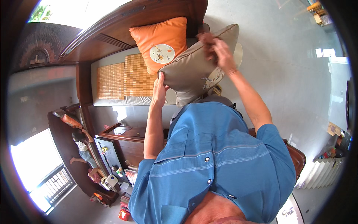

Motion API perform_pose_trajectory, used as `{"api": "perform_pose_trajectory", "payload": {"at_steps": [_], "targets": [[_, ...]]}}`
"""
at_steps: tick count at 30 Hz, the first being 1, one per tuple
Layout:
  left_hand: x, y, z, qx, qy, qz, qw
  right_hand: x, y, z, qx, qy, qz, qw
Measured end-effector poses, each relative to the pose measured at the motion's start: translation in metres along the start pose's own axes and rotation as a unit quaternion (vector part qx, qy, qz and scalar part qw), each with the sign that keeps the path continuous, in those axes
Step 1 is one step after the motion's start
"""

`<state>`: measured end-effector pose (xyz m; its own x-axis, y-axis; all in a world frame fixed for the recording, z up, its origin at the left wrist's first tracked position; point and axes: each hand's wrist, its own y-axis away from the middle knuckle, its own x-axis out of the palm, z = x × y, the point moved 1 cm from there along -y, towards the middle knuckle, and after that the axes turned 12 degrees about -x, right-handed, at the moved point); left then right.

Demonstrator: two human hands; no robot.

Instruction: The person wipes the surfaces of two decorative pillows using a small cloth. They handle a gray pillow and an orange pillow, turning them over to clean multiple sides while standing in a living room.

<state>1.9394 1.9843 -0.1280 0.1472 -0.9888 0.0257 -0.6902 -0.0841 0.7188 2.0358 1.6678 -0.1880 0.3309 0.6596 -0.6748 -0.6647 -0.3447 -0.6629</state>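
Note:
A taupe cushion with a pale embroidered patch is held tilted in front of me. My left hand grips its left corner, thumb on top. My right hand is over the cushion's upper right part and blurred by motion. Beside its fingers is a reddish-brown blur; whether this is a cloth or part of the hand I cannot tell. Behind the taupe cushion, an orange cushion with a round floral patch leans against the wooden sofa back.
Bamboo tile mats lie on the sofa's grey seat pad. Below stands a dark wooden coffee table with a tea tray. At left, a person lies on another wooden sofa. Grey floor extends right.

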Motion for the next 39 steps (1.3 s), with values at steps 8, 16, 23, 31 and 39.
{"api": "perform_pose_trajectory", "payload": {"at_steps": [8,16,23,31,39], "targets": [[-0.003,-0.011,-0.004,0.01,0.045,0.003,0.999,-0.044,-0.029,-0.005,0.097,0.0,-0.165,0.982],[-0.018,-0.019,0.004,-0.018,0.079,0.026,0.996,0.015,-0.012,0.09,-0.148,-0.089,0.047,0.984],[-0.002,-0.011,-0.014,-0.012,0.091,0.036,0.995,0.024,0.103,-0.077,0.584,-0.021,-0.005,0.811],[0.006,-0.035,-0.056,-0.027,-0.022,0.104,0.994,-0.013,-0.074,0.085,-0.058,-0.122,-0.077,0.988],[-0.002,-0.09,-0.068,-0.103,0.084,0.14,0.981,0.034,-0.048,0.128,-0.196,-0.098,0.087,0.972]]}}
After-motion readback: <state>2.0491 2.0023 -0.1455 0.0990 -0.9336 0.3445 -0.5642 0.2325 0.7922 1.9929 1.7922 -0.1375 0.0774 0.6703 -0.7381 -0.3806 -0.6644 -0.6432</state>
